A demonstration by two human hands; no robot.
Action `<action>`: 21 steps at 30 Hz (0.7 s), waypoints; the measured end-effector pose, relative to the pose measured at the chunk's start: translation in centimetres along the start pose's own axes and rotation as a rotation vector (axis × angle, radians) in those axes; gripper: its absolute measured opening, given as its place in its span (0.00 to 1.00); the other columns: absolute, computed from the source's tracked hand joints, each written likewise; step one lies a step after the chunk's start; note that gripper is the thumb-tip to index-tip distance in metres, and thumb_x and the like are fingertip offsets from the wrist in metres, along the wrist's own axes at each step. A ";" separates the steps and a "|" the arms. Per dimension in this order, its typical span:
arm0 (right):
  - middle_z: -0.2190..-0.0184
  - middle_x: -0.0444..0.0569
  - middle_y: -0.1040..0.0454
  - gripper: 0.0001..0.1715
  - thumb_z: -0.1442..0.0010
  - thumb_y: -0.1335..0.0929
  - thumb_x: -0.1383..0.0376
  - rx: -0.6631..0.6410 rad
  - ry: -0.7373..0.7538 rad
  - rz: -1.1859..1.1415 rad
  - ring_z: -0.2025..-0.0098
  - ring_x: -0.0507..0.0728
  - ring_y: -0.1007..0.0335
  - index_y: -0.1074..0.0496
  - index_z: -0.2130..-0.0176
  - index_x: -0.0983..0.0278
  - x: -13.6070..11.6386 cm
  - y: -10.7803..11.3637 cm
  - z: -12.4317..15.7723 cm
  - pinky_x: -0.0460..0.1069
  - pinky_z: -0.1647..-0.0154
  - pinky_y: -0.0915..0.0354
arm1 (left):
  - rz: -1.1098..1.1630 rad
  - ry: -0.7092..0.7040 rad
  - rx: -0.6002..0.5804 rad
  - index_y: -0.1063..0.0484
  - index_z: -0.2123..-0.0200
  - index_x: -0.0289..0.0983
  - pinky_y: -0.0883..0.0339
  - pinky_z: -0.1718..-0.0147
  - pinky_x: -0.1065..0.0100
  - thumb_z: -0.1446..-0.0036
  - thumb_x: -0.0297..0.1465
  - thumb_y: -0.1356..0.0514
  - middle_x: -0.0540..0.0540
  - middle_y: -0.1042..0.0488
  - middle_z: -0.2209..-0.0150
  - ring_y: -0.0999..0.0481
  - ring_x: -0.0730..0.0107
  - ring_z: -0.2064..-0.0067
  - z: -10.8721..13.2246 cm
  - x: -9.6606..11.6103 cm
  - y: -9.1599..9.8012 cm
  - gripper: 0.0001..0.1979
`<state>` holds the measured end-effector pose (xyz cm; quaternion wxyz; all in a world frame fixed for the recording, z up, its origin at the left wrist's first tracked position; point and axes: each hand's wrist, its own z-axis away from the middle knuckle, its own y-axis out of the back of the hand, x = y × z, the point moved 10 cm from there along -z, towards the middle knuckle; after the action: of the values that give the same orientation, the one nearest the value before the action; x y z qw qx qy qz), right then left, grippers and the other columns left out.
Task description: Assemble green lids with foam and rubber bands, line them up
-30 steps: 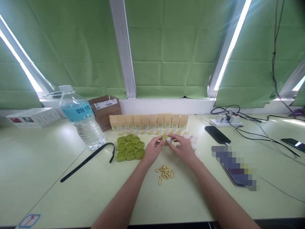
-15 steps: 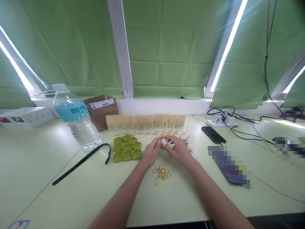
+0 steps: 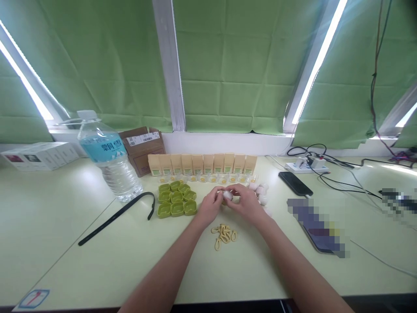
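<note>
Nine green cups (image 3: pixel 177 198) sit left of the left hand (image 3: pixel 209 205). Past that hand stand ten small tan boxes (image 3: pixel 208 163). Far to its left: one water bottle (image 3: pixel 112 158).

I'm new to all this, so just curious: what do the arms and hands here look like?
They are human: the left hand and right hand wear no gloves, and both forearms are bare, with no sleeve, watch, cable or marking visible.

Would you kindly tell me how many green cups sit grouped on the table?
9 green cups: three each in the back, middle and front rows, left of the left hand.
</note>
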<state>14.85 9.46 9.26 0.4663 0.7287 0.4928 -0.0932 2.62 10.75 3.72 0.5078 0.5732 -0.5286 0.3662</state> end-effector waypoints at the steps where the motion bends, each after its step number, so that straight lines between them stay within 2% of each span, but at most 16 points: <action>1: 0.60 0.49 0.22 0.12 0.43 0.31 0.64 -0.001 0.009 -0.002 0.60 0.58 0.27 0.25 0.56 0.60 -0.1 0.0 0.0 0.53 0.56 0.30 | 0.028 0.013 -0.009 0.27 0.53 0.40 0.33 0.58 0.65 0.38 0.42 0.46 0.45 0.22 0.61 0.25 0.62 0.60 0.0 -0.1 -0.1 0.17; 9: 0.54 0.48 0.23 0.17 0.39 0.32 0.63 -0.011 0.039 -0.035 0.51 0.59 0.28 0.26 0.50 0.55 -0.2 0.1 0.3 0.55 0.49 0.33 | 0.123 0.018 -0.088 0.29 0.51 0.40 0.32 0.60 0.66 0.39 0.47 0.45 0.45 0.23 0.59 0.25 0.64 0.60 -0.2 0.5 -0.5 0.20; 16: 0.58 0.48 0.23 0.11 0.40 0.32 0.63 -0.010 -0.003 -0.027 0.57 0.58 0.27 0.25 0.56 0.59 0.2 0.1 0.1 0.54 0.53 0.31 | 0.072 0.025 -0.010 0.26 0.55 0.42 0.31 0.61 0.64 0.41 0.45 0.42 0.46 0.23 0.68 0.24 0.62 0.65 -0.3 -0.6 -0.2 0.17; 21: 0.61 0.48 0.23 0.10 0.43 0.30 0.65 0.001 -0.029 -0.010 0.60 0.57 0.27 0.25 0.58 0.60 0.6 -0.1 0.0 0.52 0.57 0.31 | 0.049 0.061 0.032 0.27 0.57 0.42 0.32 0.63 0.65 0.43 0.41 0.41 0.49 0.23 0.71 0.25 0.63 0.67 -0.4 -1.3 0.1 0.14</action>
<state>15.07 9.84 8.82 0.4724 0.7250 0.4897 -0.1066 2.39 11.47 2.53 0.5054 0.5568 -0.5207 0.4042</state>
